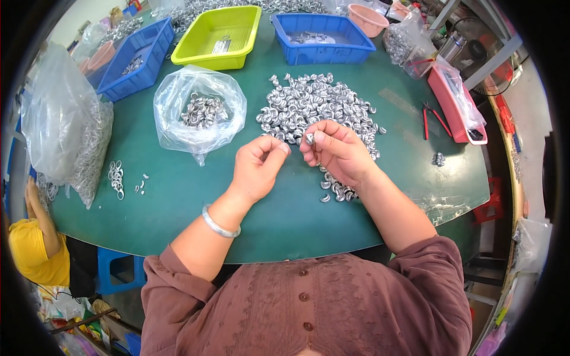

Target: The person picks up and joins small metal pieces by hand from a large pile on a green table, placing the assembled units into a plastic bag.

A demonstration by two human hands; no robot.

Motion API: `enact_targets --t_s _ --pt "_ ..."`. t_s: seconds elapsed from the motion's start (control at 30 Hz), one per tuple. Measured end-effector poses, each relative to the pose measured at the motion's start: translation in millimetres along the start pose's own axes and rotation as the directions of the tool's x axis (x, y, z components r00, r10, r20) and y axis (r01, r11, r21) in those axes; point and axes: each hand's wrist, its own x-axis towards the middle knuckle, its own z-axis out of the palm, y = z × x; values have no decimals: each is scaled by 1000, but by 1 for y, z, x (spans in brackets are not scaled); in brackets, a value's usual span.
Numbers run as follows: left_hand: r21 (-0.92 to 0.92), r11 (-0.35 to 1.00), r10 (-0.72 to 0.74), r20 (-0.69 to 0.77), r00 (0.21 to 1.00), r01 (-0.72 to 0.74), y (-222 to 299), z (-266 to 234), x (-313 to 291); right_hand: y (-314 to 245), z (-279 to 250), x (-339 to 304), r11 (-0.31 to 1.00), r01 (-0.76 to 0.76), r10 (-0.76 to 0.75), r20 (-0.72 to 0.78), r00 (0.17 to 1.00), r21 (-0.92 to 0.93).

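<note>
Over the near edge of a pile of small curved silver metal pieces [317, 107], both my hands work close together, slightly apart. My right hand [339, 152] pinches one small curved metal piece [310, 139] between thumb and fingers. To its left, my left hand [256, 168] is closed, thumb pressed on the forefinger; whatever sits at its fingertips is too small to make out. Beyond my left hand stands an open clear plastic bag [168, 132] holding several similar metal pieces [205, 111]. A few loose pieces lie under my right wrist.
Blue trays [323, 54] and a lime-green tray [237, 62] line the far side of the green table [285, 228]. Red-handled pliers [426, 121] lie by a pink bin [445, 98]. A large full bag [71, 130] and linked rings [116, 180] are left. Another person's yellow sleeve [38, 252] shows.
</note>
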Motion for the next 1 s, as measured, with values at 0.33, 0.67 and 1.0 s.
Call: enact_targets --t_s 0.33,0.67,1.0 --pt "250 952 175 27 984 -176 -6 0 1 -23 2 6 961 -131 118 -67 991 -243" --pt "416 800 403 159 901 -431 -1 5 1 -101 -50 93 670 -188 -61 -306 950 -718" --pt "483 725 456 197 868 -490 1 2 1 -154 -72 186 592 -189 -321 -444 837 -784"
